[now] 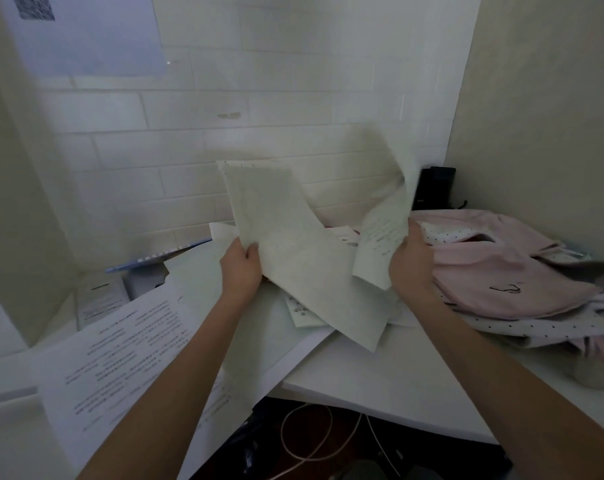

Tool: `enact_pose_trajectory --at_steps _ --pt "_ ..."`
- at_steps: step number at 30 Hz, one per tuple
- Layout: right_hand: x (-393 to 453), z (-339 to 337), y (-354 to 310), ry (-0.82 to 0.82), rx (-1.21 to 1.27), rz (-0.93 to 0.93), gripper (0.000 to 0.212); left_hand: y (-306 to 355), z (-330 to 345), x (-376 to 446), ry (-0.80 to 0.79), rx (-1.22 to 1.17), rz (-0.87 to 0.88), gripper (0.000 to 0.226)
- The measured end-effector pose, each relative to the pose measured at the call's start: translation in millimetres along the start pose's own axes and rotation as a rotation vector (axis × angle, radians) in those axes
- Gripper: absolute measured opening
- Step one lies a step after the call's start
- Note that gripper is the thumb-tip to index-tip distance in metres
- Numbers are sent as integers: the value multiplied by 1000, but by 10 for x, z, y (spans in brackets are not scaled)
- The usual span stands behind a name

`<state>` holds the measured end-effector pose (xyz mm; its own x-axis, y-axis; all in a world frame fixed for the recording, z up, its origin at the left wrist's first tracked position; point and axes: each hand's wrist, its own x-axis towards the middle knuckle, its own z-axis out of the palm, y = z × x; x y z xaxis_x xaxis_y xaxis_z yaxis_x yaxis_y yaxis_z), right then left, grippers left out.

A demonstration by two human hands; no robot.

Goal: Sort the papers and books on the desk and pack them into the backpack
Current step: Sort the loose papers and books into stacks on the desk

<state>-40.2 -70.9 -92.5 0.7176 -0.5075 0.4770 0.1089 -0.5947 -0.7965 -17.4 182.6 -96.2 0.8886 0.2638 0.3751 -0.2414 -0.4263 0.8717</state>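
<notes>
Papers lifted for sorting, nothing packed yet

Printed sheets [120, 348] overhang the desk's [397, 386] left front edge; the left hand [242, 268] has fingers clamped on one raised sheet [276, 230], the right hand [410, 261] on another [383, 233]. Pink clothing [501, 275] crowds the right back corner; I see no backpack.

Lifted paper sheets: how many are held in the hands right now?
2. One sheet in the left hand, centre frame; one curled sheet in the right hand. More may be stacked behind either.
</notes>
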Motion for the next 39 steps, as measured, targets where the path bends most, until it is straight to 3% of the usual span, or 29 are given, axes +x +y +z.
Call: enact_pose_trajectory --at_steps 3,7,10,13,18,21,23,27,31,33,36,38,39 --pt "-50 6 -110 32 60 -151 49 54 77 -33 -34 -75 -2 32" --pt "-164 7 -363 -63 -3 -407 51 57 123 -54 -82 -197 -30 35" --pt "-319 88 -496 -384 -231 -618 51 58 123 -22 -115 -276 -86 33" --pt "-567 231 -537 -740 -524 -658 38 31 124 10 -139 -369 -174 35" --pt "-795 287 -572 -615 -724 -721 36 -41 85 -1 -117 -499 -296 30" --pt "-858 284 -630 -569 -681 -701 41 42 73 -37 -194 -653 -371 33" --pt "-867 322 -658 -546 -698 -678 40 81 57 -68 -311 -680 -332 37" --pt "-893 414 -761 -601 -755 -641 37 -13 23 -84 -472 -349 -33 76" --pt "-953 377 -796 -684 -632 -548 34 -14 24 -74 -560 -258 62 85" --pt "-917 350 -743 -756 -554 -449 28 1 13 -74 -603 -255 54 82" --pt "-819 306 -617 -870 -344 -295 22 32 1 -97 -595 -162 103 59" --pt "-753 279 -504 -799 -35 -158 29 22 30 -91 -503 -107 132 48" --pt "-709 271 -432 -678 106 -61 28 16 50 -94 -457 -90 122 45"
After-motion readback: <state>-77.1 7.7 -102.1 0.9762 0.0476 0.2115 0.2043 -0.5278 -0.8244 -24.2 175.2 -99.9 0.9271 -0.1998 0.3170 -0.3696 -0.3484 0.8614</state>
